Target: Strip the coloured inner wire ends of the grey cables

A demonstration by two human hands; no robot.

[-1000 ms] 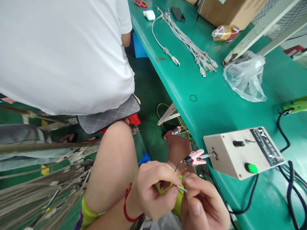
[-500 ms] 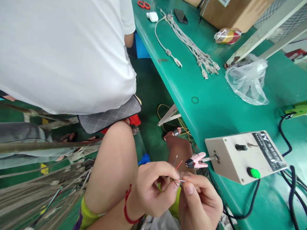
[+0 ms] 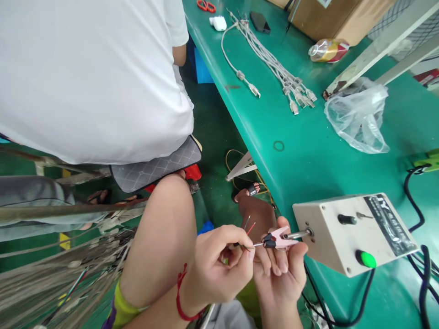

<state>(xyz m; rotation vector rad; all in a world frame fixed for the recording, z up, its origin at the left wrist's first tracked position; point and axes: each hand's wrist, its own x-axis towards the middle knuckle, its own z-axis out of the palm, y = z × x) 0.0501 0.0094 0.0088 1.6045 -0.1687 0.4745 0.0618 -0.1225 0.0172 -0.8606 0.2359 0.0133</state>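
Note:
My left hand [image 3: 222,265], with a red cord bracelet on its wrist, is closed in a pinch on thin wires [image 3: 251,227]. A red and a dark wire end stick up from the fingers, and a pale one runs right to the black-tipped jaws of a pink clip [image 3: 279,238]. Around that clip is my right hand [image 3: 279,269], its forefinger and thumb at the two handles and its other fingers behind. A metal shaft joins the clip to a beige control box [image 3: 353,233] with a green button. Whether the jaws grip the pale wire is too small to tell.
On the green table [image 3: 302,169] lie grey USB cables [image 3: 270,59], a plastic bag [image 3: 358,119], a bottle [image 3: 328,50], a white case [image 3: 218,23] and red scissors [image 3: 206,6]. A person in a white shirt [image 3: 96,77] sits close on the left. Many cables [image 3: 68,274] hang lower left.
My right hand has let go of the wire ends and moved up to the pink clip. The left hand stays pinched on the wires, whose pale end now reaches the clip's jaws.

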